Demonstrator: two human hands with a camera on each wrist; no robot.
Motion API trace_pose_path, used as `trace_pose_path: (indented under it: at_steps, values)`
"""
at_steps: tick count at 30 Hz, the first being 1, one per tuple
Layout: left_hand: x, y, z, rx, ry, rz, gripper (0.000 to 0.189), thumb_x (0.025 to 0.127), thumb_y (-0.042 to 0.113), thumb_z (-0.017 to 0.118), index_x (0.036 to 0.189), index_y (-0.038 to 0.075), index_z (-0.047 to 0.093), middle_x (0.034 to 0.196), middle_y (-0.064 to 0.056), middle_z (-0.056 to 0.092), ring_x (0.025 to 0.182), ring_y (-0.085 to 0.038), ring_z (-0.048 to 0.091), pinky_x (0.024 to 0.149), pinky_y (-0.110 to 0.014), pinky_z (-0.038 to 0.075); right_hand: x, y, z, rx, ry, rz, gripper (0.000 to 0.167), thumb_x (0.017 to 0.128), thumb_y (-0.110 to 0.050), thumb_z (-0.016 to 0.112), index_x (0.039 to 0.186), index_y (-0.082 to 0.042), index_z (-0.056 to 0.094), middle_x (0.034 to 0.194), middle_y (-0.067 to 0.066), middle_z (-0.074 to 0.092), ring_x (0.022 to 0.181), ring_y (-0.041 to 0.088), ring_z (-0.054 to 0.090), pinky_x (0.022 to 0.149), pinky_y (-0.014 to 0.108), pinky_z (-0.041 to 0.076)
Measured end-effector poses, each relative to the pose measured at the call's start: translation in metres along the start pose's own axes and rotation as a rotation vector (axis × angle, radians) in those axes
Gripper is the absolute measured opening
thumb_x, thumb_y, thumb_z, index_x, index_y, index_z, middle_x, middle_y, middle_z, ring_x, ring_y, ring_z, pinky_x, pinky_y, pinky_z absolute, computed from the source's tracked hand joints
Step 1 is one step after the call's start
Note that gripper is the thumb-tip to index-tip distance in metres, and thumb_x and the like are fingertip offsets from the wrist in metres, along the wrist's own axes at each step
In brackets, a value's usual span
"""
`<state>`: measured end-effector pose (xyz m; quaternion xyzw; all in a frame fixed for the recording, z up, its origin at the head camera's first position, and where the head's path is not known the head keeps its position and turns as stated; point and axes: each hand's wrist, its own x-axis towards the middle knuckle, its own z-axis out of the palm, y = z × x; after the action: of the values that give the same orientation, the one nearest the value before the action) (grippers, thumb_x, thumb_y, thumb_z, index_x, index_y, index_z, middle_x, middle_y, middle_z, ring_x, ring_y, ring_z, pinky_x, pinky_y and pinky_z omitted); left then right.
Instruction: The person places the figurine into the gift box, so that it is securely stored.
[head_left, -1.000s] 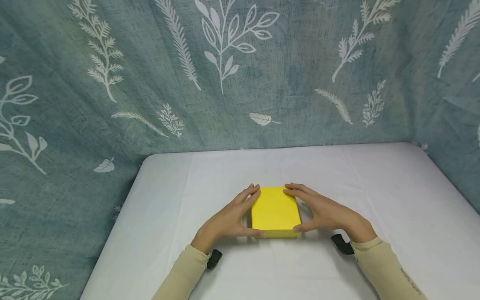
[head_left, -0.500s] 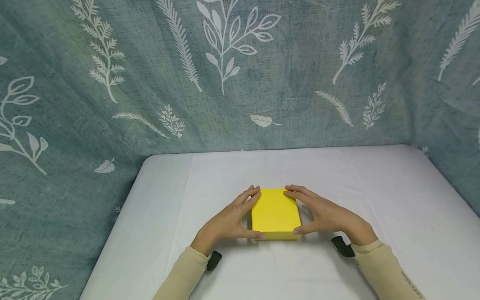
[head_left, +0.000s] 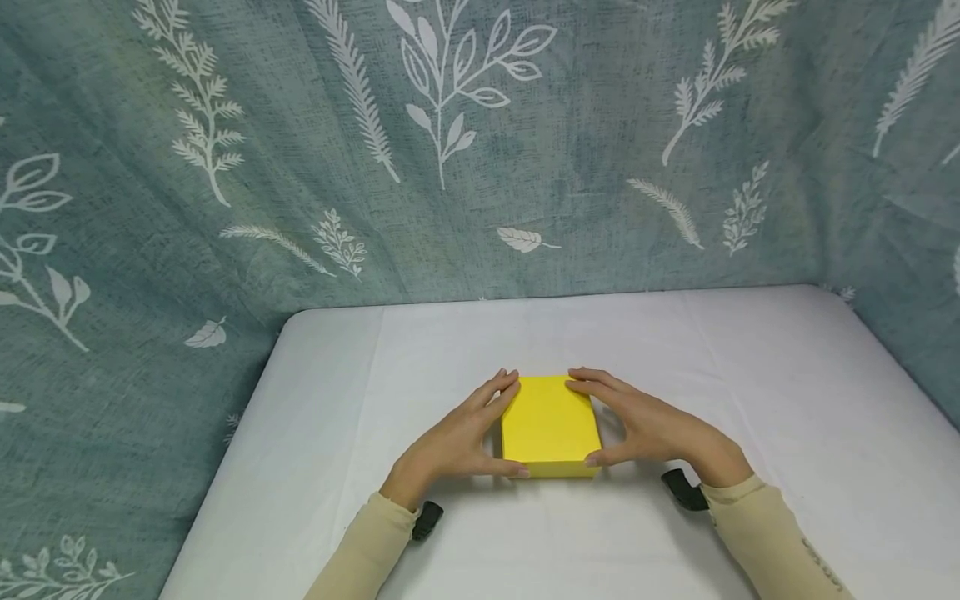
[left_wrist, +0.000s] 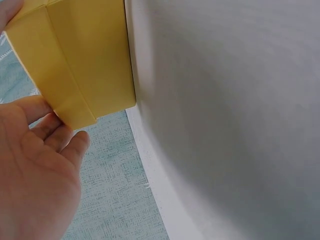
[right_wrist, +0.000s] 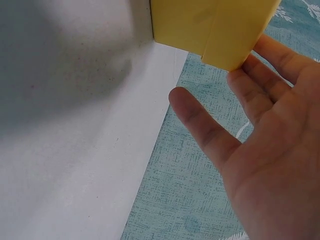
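A small yellow box (head_left: 551, 421) sits flat on the white-covered table, its plain top facing up. From its left side my left hand (head_left: 453, 437) holds it, thumb at the near left corner and fingertips at the far left corner. My right hand (head_left: 660, 425) mirrors this on the right, thumb at the near right corner, fingers over the far right one. In the left wrist view a lid seam runs along the side of the box (left_wrist: 85, 60). The right wrist view shows the same step in the box (right_wrist: 205, 27), with the little finger (right_wrist: 200, 117) held away from it.
The white tabletop (head_left: 420, 342) extends around the box on all sides. Behind and at the sides hangs a teal cloth (head_left: 480, 225) with white leaf prints. Dark wrist-worn pieces show beneath the left sleeve (head_left: 360, 546) and the right sleeve (head_left: 772, 533).
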<state>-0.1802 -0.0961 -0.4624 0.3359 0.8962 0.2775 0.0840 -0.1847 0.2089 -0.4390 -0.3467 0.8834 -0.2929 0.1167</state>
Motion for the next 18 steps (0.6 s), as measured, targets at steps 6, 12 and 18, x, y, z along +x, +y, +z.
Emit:
trace_pose_path:
  at_steps: [6, 12, 18]
  values:
    - [-0.0012, 0.0011, 0.0006, 0.022, -0.001, 0.009, 0.115, 0.074, 0.063, 0.076, 0.158, 0.016, 0.013, 0.166, 0.005, 0.005, 0.152, -0.009, 0.004, 0.118, -0.041, 0.031, -0.0012, -0.0005, 0.0004, -0.005, -0.002, 0.009, 0.101, 0.074, -0.061, 0.075, 0.152, -0.012, 0.033, 0.161, 0.009, 0.023, 0.145, 0.036, 0.029, 0.109, 0.056, 0.036]
    - [0.0028, 0.0020, 0.0005, 0.064, 0.029, 0.057, 0.113, 0.075, 0.061, 0.076, 0.158, 0.012, 0.016, 0.165, 0.003, 0.007, 0.152, -0.013, 0.005, 0.119, -0.045, 0.028, -0.0033, -0.0013, -0.0041, -0.049, 0.006, 0.017, 0.104, 0.073, -0.063, 0.075, 0.152, -0.012, 0.033, 0.161, 0.009, 0.024, 0.145, 0.033, 0.030, 0.110, 0.054, 0.037]
    - [0.0051, 0.0026, -0.0045, 0.041, 0.026, 0.058, 0.113, 0.075, 0.059, 0.077, 0.158, 0.012, 0.015, 0.166, 0.002, 0.007, 0.153, -0.013, 0.003, 0.120, -0.046, 0.024, -0.0053, -0.0010, -0.0063, -0.054, 0.043, 0.023, 0.100, 0.075, -0.064, 0.072, 0.153, -0.015, 0.033, 0.162, 0.005, 0.022, 0.147, 0.032, 0.027, 0.112, 0.054, 0.034]
